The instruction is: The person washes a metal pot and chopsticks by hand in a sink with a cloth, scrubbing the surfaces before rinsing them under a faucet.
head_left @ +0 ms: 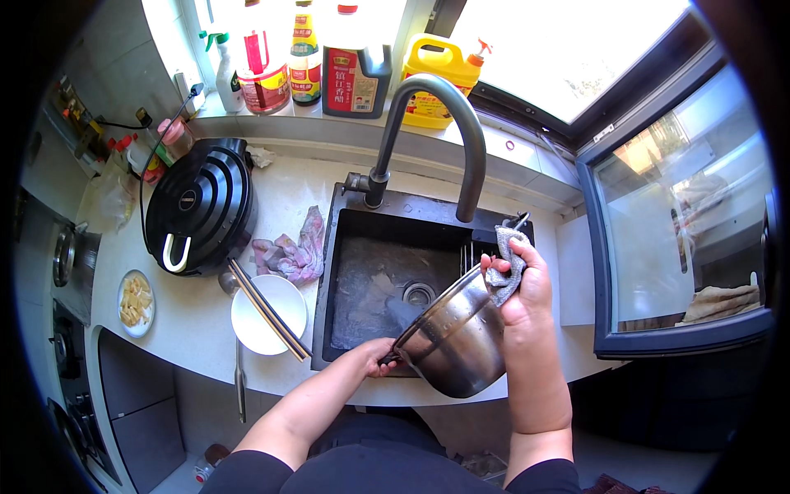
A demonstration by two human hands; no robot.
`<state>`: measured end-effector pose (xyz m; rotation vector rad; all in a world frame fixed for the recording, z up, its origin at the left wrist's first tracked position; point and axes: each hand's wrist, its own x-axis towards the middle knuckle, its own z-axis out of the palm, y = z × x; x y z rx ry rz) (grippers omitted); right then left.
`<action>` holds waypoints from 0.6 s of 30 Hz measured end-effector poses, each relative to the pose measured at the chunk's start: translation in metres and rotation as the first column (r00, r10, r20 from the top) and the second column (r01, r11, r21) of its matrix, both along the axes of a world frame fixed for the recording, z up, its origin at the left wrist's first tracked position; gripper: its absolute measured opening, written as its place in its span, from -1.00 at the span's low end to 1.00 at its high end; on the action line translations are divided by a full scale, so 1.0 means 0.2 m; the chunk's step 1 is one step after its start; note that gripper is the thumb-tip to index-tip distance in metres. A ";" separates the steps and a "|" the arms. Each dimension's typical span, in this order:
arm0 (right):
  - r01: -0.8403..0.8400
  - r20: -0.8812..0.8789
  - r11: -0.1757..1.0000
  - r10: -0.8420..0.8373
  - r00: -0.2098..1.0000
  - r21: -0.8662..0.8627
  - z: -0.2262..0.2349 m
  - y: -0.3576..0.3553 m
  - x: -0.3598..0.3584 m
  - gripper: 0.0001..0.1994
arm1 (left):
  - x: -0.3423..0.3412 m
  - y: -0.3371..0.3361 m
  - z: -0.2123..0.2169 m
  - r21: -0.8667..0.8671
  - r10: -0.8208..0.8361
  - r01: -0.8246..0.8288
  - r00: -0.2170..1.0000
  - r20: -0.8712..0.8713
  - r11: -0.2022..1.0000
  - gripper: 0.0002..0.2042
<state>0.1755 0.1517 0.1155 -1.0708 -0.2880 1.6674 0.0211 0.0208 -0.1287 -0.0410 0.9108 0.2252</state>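
A shiny steel pot (457, 337) is tilted on its side over the front right of the black sink (387, 276), its mouth turned toward the basin. My left hand (374, 356) grips the pot's handle at the sink's front edge. My right hand (520, 284) presses a grey scouring cloth (508, 259) against the pot's upper rim. The tall dark curved tap (448, 123) arches over the basin with no water visible. The drain (418, 293) shows behind the pot.
On the white counter left of the sink stand a white bowl (267, 325) with chopsticks across it, a crumpled pink rag (292, 251), a round black cooker (200, 206) and a small plate of food (136, 302). Bottles (354, 58) line the windowsill. A window (675, 222) is at right.
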 end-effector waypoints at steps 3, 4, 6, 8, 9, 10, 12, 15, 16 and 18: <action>0.019 0.016 1.000 -0.019 1.000 0.003 0.03 -0.01 0.01 -0.88 | 0.03 0.01 0.02 -0.012 -0.018 0.018 0.999 0.030 1.000 -0.79; 0.023 0.009 1.000 -0.023 1.000 -0.005 0.04 -0.01 0.02 -0.88 | 0.03 0.01 0.03 -0.012 -0.028 0.029 0.999 0.038 1.000 -0.79; 0.028 -0.012 0.999 -0.028 1.000 -0.020 0.05 -0.03 0.04 -0.88 | 0.02 0.03 0.01 0.017 -0.054 0.053 0.998 0.038 0.998 -0.78; 0.024 -0.026 1.000 -0.024 0.999 -0.005 0.06 -0.05 0.06 -0.90 | -0.02 0.04 0.00 0.055 -0.022 0.023 0.999 -0.025 0.998 -0.77; 0.031 -0.036 1.000 -0.031 0.999 -0.003 0.06 -0.07 0.08 -0.90 | -0.06 0.06 0.04 0.081 0.021 -0.014 0.996 -0.090 0.997 -0.77; 0.042 -0.041 0.999 -0.041 0.998 0.001 0.07 -0.08 0.11 -0.90 | -0.09 0.08 0.09 0.112 0.061 -0.044 0.987 -0.148 0.993 -0.77; 0.084 -0.084 0.996 -0.086 0.993 -0.020 0.02 -0.12 0.21 -0.82 | -0.18 0.14 0.20 0.304 0.174 -0.062 0.917 -0.359 0.951 -0.78; 0.178 -0.056 0.978 -0.184 0.981 -0.105 -0.12 -0.18 0.32 -0.81 | -0.27 0.22 0.37 0.582 0.460 -0.031 0.647 -0.608 0.813 -0.61; 0.206 -0.039 0.969 -0.213 0.976 -0.138 -0.21 -0.20 0.35 -0.81 | -0.30 0.26 0.40 0.656 0.503 0.087 0.570 -0.650 0.750 -0.61; 0.218 -0.005 0.949 -0.225 0.974 -0.227 -0.38 -0.23 0.36 -0.88 | -0.40 0.30 0.26 0.821 0.802 0.474 0.328 -0.500 0.318 -0.63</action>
